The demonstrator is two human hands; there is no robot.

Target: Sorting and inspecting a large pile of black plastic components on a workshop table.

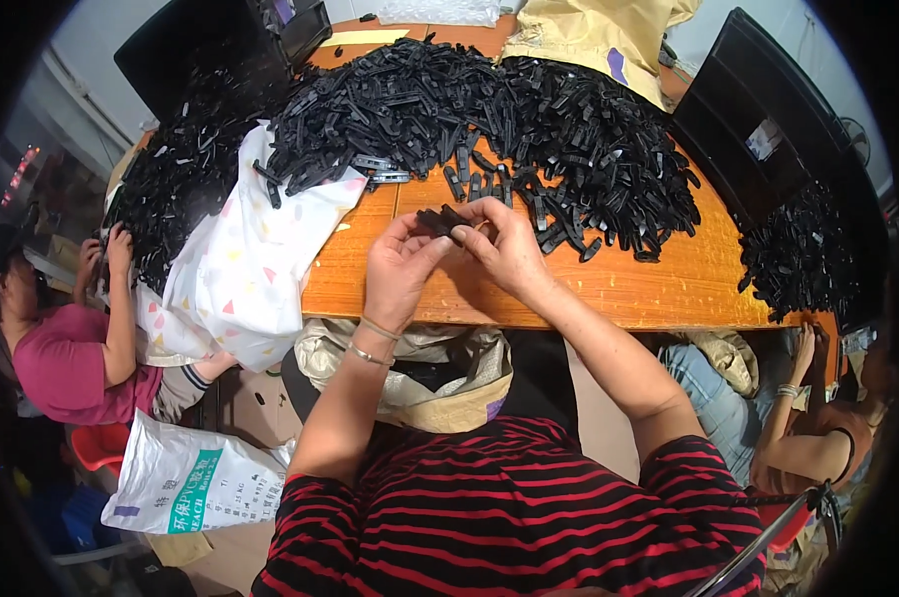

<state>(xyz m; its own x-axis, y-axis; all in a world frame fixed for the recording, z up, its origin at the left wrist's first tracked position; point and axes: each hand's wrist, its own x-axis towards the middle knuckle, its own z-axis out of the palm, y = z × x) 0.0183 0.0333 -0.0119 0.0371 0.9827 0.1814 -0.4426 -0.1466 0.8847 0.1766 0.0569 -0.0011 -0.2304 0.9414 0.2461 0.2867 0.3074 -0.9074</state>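
Observation:
Above the near edge of the table, my left hand and my right hand meet with fingertips pinched on small black plastic clip-like pieces. Fingers partly cover these, so their exact shape and number are unclear. Just beyond my hands lies a large heap of similar long black pieces, which spreads to another heap on the right. Several loose black pieces lie close to my fingertips. A few silvery-grey pieces rest at the heap's front edge.
A white patterned cloth drapes over the left of the wooden table. An open woven sack sits at my lap. Black bins stand at the far corners. Co-workers sit left and right. A printed white sack stands at lower left.

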